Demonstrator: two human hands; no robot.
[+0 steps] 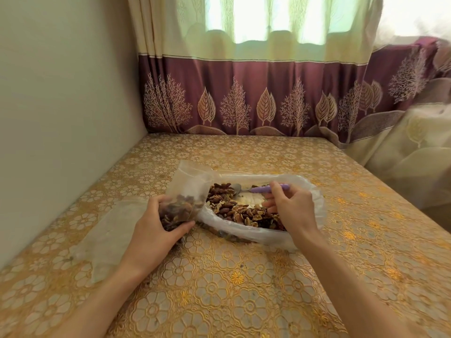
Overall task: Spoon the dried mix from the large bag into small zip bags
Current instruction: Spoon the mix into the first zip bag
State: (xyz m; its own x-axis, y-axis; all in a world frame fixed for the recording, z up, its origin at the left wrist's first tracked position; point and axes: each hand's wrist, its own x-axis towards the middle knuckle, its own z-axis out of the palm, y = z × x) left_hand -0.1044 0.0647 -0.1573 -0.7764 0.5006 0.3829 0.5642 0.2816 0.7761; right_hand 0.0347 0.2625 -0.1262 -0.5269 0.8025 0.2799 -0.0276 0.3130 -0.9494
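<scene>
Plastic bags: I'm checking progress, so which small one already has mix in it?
The small bag gripped by the left hand, beside the large bag. The other small bag lies flat and empty at the left.

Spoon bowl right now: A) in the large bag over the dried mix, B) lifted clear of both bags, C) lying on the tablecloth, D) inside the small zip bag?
A: the spoon, held by the right hand, has its bowl inside the large bag, at the dried mix.
</scene>
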